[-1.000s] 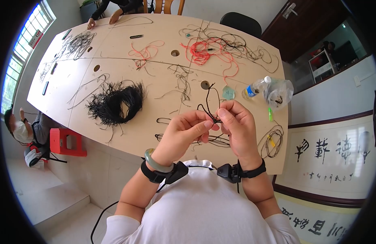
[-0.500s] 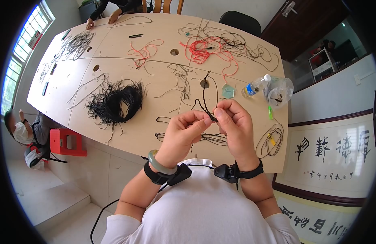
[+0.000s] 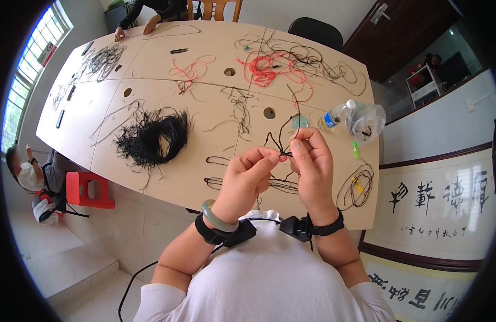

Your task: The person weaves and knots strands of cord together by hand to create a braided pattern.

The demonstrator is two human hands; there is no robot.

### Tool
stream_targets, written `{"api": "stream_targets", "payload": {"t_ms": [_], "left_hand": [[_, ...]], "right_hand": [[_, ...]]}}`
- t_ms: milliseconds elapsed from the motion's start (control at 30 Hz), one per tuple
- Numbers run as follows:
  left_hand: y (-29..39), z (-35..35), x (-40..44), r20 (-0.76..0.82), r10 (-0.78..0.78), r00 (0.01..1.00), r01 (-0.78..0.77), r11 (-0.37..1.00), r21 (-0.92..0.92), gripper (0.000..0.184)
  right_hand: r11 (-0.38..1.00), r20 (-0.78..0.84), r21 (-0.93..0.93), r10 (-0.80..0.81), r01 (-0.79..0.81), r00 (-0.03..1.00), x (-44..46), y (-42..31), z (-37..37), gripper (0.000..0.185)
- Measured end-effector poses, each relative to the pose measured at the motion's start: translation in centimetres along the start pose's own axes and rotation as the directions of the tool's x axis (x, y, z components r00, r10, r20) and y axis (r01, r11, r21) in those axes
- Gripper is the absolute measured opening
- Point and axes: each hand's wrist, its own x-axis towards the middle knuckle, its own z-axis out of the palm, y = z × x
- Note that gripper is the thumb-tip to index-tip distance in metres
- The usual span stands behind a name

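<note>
A braided black cord (image 3: 282, 131) stands up in loops between my two hands, above the near side of the table. My left hand (image 3: 249, 174) pinches it at the knotted part, fingertips closed. Close beside it on the right, my right hand (image 3: 312, 161) has thumb and forefinger closed on the same cord, with one strand rising above the fingers. Under my hands lie more black cords (image 3: 283, 185) on the tabletop, partly covered. To the left is a thick bundle of black cords (image 3: 151, 137).
On the table (image 3: 205, 115) lie red cords (image 3: 264, 70), tangled dark cords (image 3: 103, 61), a plastic bottle (image 3: 338, 115), a clear bag (image 3: 367, 124) and a coiled cord (image 3: 356, 185). Another person's hands (image 3: 151, 24) are at the far edge. A red stool (image 3: 90, 189) stands left.
The cord's loops have shifted between my fingers, and a strand now rises to the right from my right hand. My hands stay close together, having moved only slightly.
</note>
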Motion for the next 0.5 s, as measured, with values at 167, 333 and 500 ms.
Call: {"api": "stream_targets", "payload": {"t_ms": [167, 333, 500], "left_hand": [[-0.2, 0.3, 0.2, -0.097, 0.065, 0.993, -0.053, 0.991, 0.121, 0.009], [-0.6, -0.5, 0.5, -0.126, 0.053, 0.991, -0.055, 0.998, -0.016, 0.009], [0.1, 0.9, 0.4, -0.192, -0.147, 0.970, 0.083, 0.948, -0.307, 0.009]], "right_hand": [[0.987, 0.108, -0.155, -0.014, 0.030, 0.994, 0.0, 0.2, -0.4, 0.013], [0.932, 0.082, -0.321, -0.147, 0.165, 0.986, -0.8, 1.6, 0.7, 0.021], [0.536, 0.240, -0.595, -0.592, 0.599, 0.769, -0.7, 3.8, 1.1, 0.019]]}}
